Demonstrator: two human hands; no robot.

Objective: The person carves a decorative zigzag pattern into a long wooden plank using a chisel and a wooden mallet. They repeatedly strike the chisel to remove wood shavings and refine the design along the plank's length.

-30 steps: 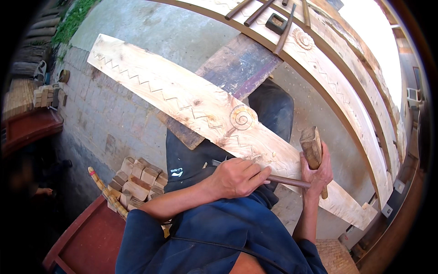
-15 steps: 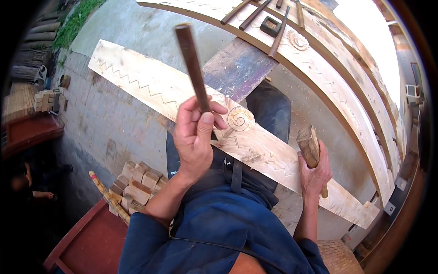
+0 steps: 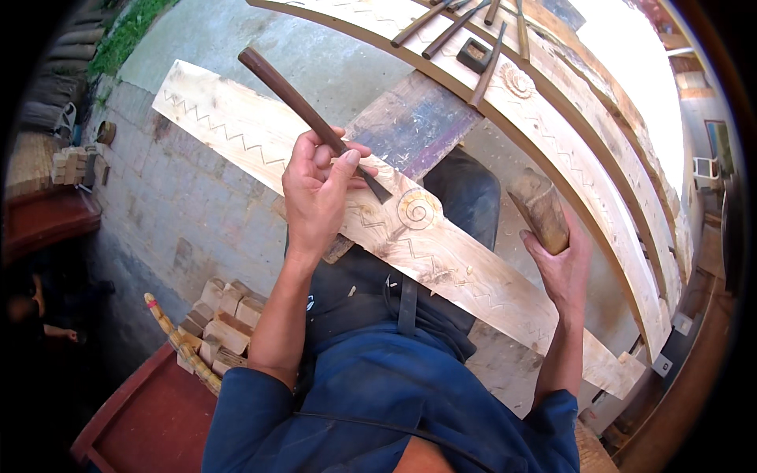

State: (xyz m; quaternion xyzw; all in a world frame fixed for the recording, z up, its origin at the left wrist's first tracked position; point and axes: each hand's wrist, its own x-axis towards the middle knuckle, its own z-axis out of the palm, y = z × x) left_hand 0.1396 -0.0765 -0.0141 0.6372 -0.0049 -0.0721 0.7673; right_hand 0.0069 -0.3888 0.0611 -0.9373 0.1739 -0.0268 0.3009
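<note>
A long pale wooden board (image 3: 441, 254) lies slantwise across my lap, with zigzag lines and a round spiral (image 3: 416, 208) cut into it. My left hand (image 3: 317, 183) grips a wood chisel (image 3: 288, 93) around its lower part. The chisel's dark handle leans up to the left, and its flat blade points down at the board, just left of the spiral. Whether the edge touches the wood I cannot tell. My right hand (image 3: 561, 256) is closed round a wooden mallet (image 3: 540, 206), raised beside the board's right part; its lower end is hidden by the hand.
Curved boards (image 3: 568, 146) stretch along the right, bearing several chisels, a small dark box (image 3: 474, 55) and a carved rosette (image 3: 517, 80). A paint-stained bench (image 3: 406, 126) lies beneath my board. Wood blocks (image 3: 225, 323) are piled at lower left near a red-brown tabletop (image 3: 162, 418).
The chisel has tilted over to the left, and its blade now shows above the board near the spiral. My right hand has moved right and upward with the mallet.
</note>
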